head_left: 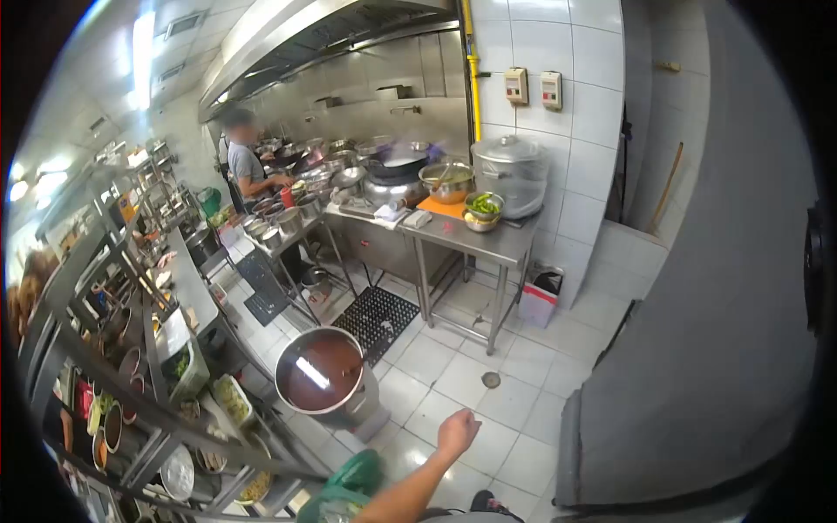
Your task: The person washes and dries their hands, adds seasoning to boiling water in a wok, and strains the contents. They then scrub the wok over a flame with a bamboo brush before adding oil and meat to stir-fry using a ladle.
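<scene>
Metal rack (144, 397): far left of the large pot, slatted, with bowls and containers of food behind its bars.
Steel counter (187, 270): left of the pot and beyond it, running toward the back of the kitchen.
Tray of pale green pieces (231, 399): left of the pot, near it.
Person in a grey shirt (247, 166): well beyond the pot, at the cooking line, bare forearms forward over the pans.
Large pot (359, 411): landmark; steel, uncovered, upright, filled with red-brown liquid (336, 359); a light reflects on the surface.
Green plastic item (356, 471): nearer the viewer than the pot, beside the forearm; kind cannot be told.
Black perforated mat (379, 318): on the tiles, beyond the pot and to its right.
Left hand (458, 431): right of the pot and nearer the viewer; fingers curled into a fist, whether around anything small cannot be told. The pot lies left of the grip and beyond it, apart from the fingers.
Steel table (497, 244): right of the pot, farther back; bears a bowl of green vegetables (482, 207).
Grey panel (697, 305): far right of the pot.
</scene>
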